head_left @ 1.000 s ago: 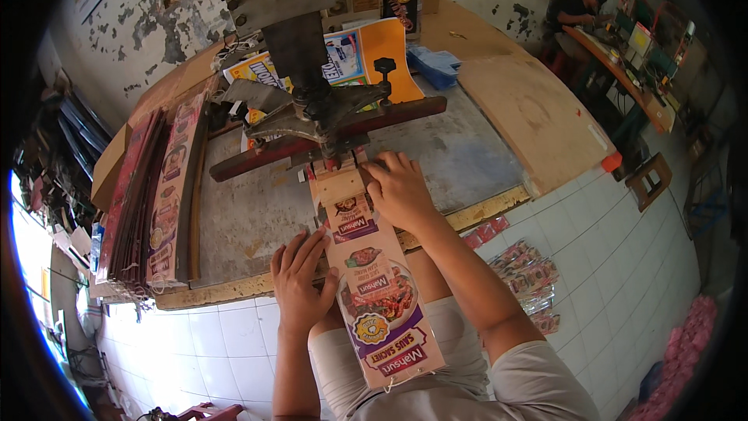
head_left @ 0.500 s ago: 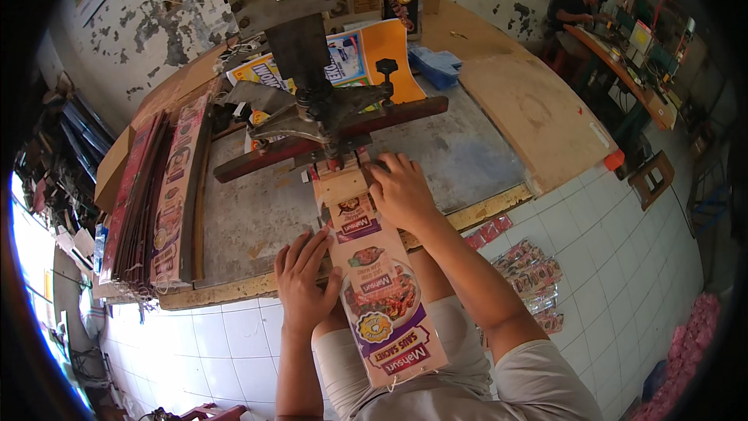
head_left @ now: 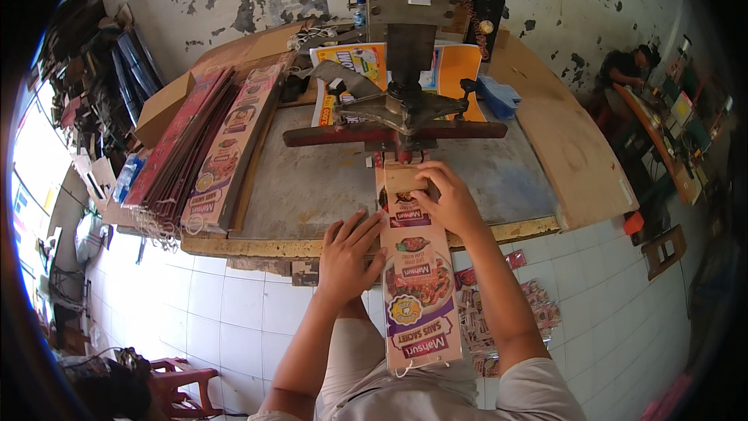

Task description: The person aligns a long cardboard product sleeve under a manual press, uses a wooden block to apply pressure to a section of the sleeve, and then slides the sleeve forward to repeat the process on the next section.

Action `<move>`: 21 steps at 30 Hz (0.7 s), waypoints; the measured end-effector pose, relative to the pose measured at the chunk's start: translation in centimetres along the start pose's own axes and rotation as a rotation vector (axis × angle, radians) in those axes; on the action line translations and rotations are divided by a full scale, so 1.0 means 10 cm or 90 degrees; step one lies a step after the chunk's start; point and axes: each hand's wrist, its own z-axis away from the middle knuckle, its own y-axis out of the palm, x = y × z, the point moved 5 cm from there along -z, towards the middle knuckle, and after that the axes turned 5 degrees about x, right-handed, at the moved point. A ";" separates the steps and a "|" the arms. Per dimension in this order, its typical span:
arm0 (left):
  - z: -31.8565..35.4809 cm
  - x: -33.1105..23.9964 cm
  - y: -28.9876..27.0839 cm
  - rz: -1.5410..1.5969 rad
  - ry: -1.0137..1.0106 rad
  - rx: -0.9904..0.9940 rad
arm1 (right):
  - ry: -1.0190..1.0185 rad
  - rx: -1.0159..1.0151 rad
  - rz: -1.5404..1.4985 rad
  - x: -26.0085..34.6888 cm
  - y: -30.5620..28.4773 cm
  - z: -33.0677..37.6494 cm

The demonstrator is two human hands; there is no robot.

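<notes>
A long printed card strip with a string loop at its near end runs from under the press head toward my lap. On its far part lies a small pale wooden block, just below the press's red-edged crossbar. My right hand has its thumb and bent index finger on the right end of this block. Beside the strip's left edge, my left hand rests with fingers stretched out, the fingertips touching the card. The strip's far end is partly hidden by the block and the press.
Stacked card strips stand on the table's left side. A brown board covers the right side, with a blue cloth-like bundle near it. Printed sheets lie behind the press. Small packets lie on the tiled floor. Another person sits far right.
The whole view has swung, so the press and table appear farther right. My right hand's fingers have come over the block's right end. My left hand stays by the strip's left edge.
</notes>
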 end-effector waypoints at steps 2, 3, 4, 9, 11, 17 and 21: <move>0.01 0.02 0.01 0.002 0.006 -0.009 | -0.014 0.014 -0.009 0.02 -0.02 0.00; 0.03 0.02 0.03 0.010 -0.004 -0.014 | -0.012 0.030 -0.015 0.03 -0.03 0.05; 0.06 0.03 0.04 0.015 -0.012 -0.022 | -0.015 0.043 -0.021 0.09 -0.04 0.13; 0.43 0.14 0.16 -0.030 -0.048 -0.084 | 0.000 0.055 -0.033 0.55 -0.34 0.71; 0.63 0.19 0.28 -0.100 -0.068 -0.085 | 0.040 0.035 -0.021 0.63 -0.54 0.99; 0.82 0.33 0.68 -0.140 -0.064 -0.167 | 0.199 -0.183 0.211 0.14 -1.24 1.72; 0.83 0.36 0.75 -0.156 -0.065 -0.200 | 0.276 -0.274 0.243 -0.19 -1.42 1.94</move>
